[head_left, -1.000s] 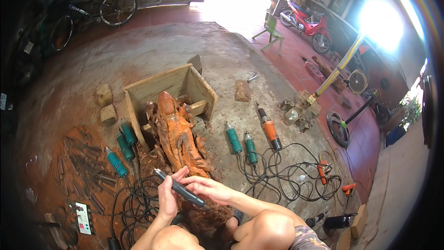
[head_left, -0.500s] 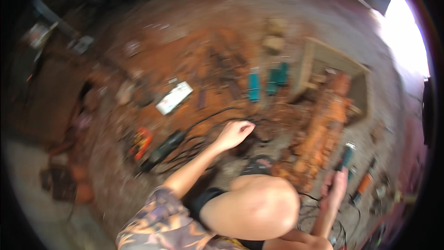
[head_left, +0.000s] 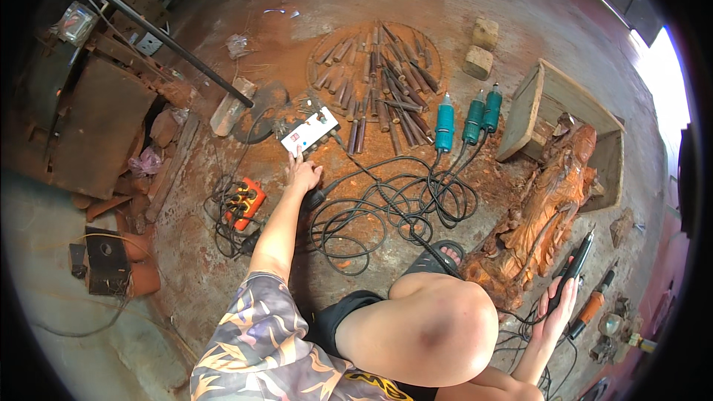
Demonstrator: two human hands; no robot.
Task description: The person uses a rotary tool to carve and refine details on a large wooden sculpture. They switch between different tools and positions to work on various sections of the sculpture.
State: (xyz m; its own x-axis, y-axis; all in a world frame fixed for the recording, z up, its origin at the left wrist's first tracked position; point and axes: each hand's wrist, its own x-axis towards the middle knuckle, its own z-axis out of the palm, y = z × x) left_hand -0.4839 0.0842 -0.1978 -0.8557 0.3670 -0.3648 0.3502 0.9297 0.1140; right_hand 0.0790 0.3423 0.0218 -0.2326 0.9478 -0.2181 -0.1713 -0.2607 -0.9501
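My left hand (head_left: 302, 176) reaches out with its index finger extended to the near edge of a white control box (head_left: 312, 131) that has small knobs on it. Nothing is held in that hand. At the right, the fingers of my right hand (head_left: 558, 304) are wrapped round a slim black rotary handpiece (head_left: 577, 267), its pointed metal tip directed up and away. A cord runs from its lower end. Beside it lies a reddish-brown carved wood sculpture (head_left: 536, 215). My left forearm partly hides a dark power tool (head_left: 316, 197) on the floor.
Three teal rotary tools (head_left: 444, 126) lie past tangled black cables (head_left: 379, 212). Several chisels (head_left: 379, 82) are spread beyond. An open wooden crate (head_left: 523, 115) stands behind the sculpture. An orange power strip (head_left: 245, 204) is at left, and an orange-and-black tool (head_left: 590, 306) at far right.
My left hand has moved left and forward from above the cables to the white control box, its index finger now extended. My right hand still grips the handpiece. The view has shifted and sharpened.
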